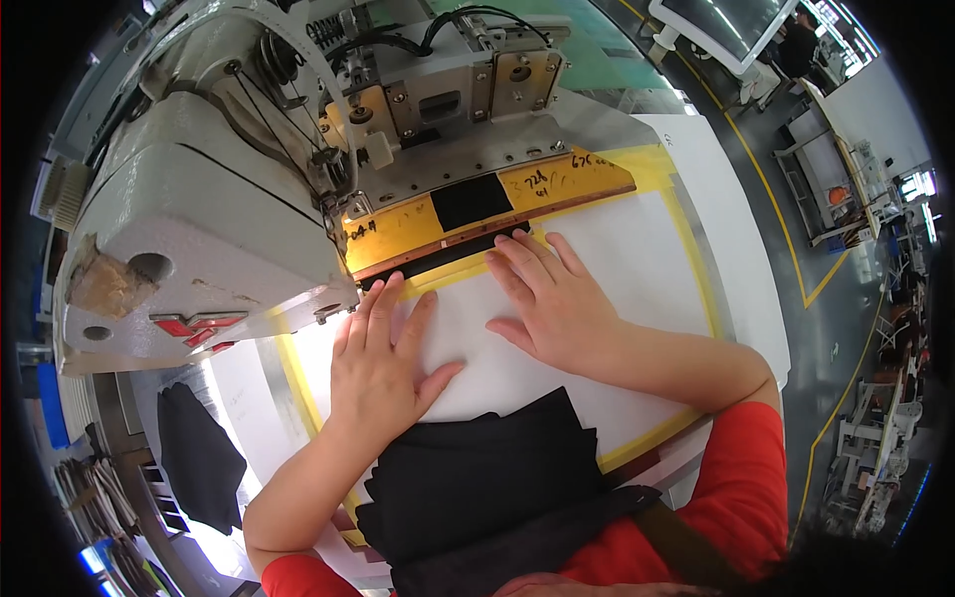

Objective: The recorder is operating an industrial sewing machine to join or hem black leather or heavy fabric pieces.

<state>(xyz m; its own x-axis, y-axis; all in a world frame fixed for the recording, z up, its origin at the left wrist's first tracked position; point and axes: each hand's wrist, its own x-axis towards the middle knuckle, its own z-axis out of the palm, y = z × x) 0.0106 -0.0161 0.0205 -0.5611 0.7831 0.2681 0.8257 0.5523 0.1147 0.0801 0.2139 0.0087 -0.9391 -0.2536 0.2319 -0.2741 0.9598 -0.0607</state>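
My left hand (381,363) lies flat with its fingers stretched out. Its fingertips touch the left part of a narrow black fabric strip (453,261). At the strip's right end rest the fingertips of my right hand (552,303), its fingers spread and thumb apart. The strip's far edge runs along, or under, a yellow template plate (587,184) with handwritten marks; which of the two I cannot tell. A black rectangle (473,202) shows on that plate. Beneath both hands is a white work surface (637,259) bordered with yellow tape. Several black fabric pieces (487,468) are stacked close to my body.
A large white sewing machine head (209,229) stands close on the left, its needle area beside my left fingertips. Behind the plate sits a metal clamp frame (428,99) with cables. Another black fabric piece (199,458) lies at the left. A screen (731,30) is at the far right.
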